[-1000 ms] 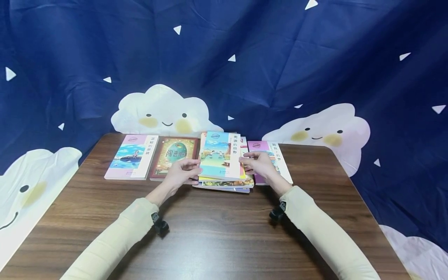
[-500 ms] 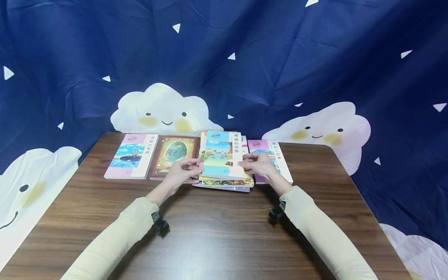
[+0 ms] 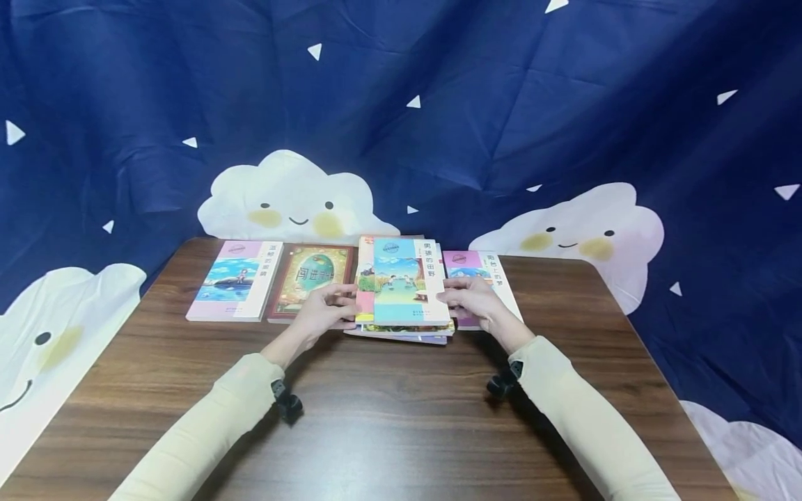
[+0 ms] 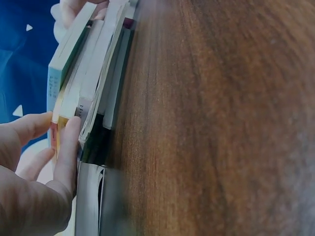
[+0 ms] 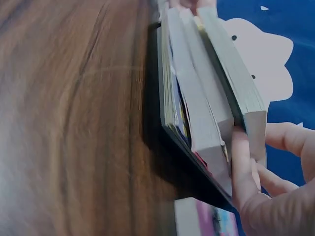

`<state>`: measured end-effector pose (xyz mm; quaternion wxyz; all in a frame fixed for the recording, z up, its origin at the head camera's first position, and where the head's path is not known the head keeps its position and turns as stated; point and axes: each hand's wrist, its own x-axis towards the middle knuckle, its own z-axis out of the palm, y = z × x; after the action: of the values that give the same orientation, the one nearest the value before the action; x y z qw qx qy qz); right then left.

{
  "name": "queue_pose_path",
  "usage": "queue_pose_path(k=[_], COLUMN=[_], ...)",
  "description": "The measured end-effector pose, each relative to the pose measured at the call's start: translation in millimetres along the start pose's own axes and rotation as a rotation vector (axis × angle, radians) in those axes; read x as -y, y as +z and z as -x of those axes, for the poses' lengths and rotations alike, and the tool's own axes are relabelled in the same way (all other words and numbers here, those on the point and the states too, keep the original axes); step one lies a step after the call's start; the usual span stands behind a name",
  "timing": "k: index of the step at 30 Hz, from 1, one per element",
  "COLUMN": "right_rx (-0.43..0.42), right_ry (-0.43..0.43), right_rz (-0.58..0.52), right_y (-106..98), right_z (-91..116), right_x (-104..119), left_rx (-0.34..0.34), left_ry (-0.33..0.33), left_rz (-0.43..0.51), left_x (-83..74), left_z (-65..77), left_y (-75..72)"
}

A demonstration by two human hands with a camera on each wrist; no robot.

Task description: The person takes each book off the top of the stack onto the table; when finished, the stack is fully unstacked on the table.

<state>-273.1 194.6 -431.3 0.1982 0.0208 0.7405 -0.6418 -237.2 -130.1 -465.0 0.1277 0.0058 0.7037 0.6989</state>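
- Right hand (image 3: 479, 306) on the right side of the pile, and it's grasping: thumb on the cover, finger beneath, pinching the light-blue book (image 3: 404, 282) by its right edge.
- That light-blue book sits on top of the pile, in the middle of the row, off to the right of the book under it, so a strip of that lower cover shows on the left.
- From the right wrist, a dark gap opens between the light-blue book and the one below, a finger tucked into it.
- Left hand (image 3: 324, 312) on the other side, also grasping: it pinches the left edge of the pink-and-yellow book (image 3: 366, 268), second from the top.
- Beneath those, the lower books (image 3: 407, 332) poke out at the near edge, not neatly squared.
- Left of the pile, the red-framed book (image 3: 301, 278) lies flat, partly behind the left hand; beyond it, the sea-picture book (image 3: 233, 282).
- Right of the pile, the purple book (image 3: 464, 260), half covered by the right hand.
- All of it on the brown wooden table (image 3: 376, 417), a blue cloud-print curtain (image 3: 438, 153) behind.
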Motion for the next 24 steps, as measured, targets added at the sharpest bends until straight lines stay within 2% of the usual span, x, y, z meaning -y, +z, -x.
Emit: queue_pose_path(k=[6,9,15,24], right_rx=[0.028,0.041,0.042,0.044], right_ry=[0.017,0.008,-0.064,-0.113], right_rz=[-0.185,-0.227,-0.299,-0.407], right_y=[-15,-26,-51,-104], right_z=[13,21,41,69], right_x=[-2,1,7,6], left_rx=[-0.004,-0.005,-0.015,-0.029], left_ry=[0.002,0.004,0.008,-0.011], left_rz=[-0.014,-0.013,-0.016,-0.021], left_x=[-1.8,-2.4,-1.8,-2.8], left_z=[-0.7,-1.0,-1.4,-0.7], left_y=[2.4,2.1,0.4,1.8])
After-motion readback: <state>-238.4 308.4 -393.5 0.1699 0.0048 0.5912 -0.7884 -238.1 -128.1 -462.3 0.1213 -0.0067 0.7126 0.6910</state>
